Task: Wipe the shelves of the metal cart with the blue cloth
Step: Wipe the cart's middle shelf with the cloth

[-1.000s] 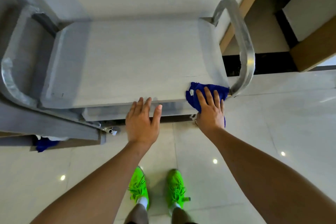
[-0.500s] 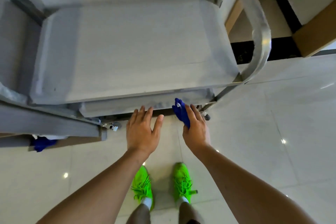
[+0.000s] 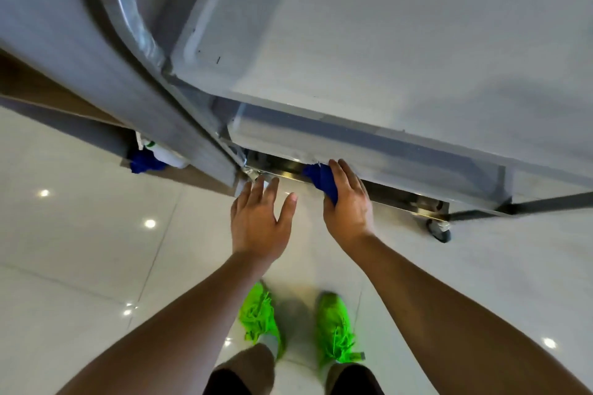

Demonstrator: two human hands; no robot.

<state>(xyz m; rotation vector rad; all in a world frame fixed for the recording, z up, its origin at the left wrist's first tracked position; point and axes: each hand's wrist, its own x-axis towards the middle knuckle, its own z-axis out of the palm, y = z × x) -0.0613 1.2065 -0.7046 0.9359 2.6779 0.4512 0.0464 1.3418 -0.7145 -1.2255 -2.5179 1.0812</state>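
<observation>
The right hand (image 3: 348, 205) gripped the bunched blue cloth (image 3: 322, 181), its fingers (image 3: 345, 170) curled over it and pressing it against the near edge of a lower shelf (image 3: 369, 151) of the metal cart (image 3: 385, 42); most of the cloth was covered by the hand, so only a crumpled end showed. The left hand (image 3: 258, 221) hung just beside it, palm down, fingers spread and empty, its fingertips close to the cart's lower frame, though contact could not be made out. The top shelf filled the upper part of the view and ran out of frame on the top and right, hiding what lay beneath it. One caster (image 3: 440, 229) showed under the right end. To the left, a curved handle (image 3: 134, 19) was cut off at the top. Below a grey ledge, a second blue rag (image 3: 146, 162) and a white bottle (image 3: 167, 155) were only partly visible. Green shoes (image 3: 335, 327) stood on the glossy tiled floor (image 3: 80, 250).
</observation>
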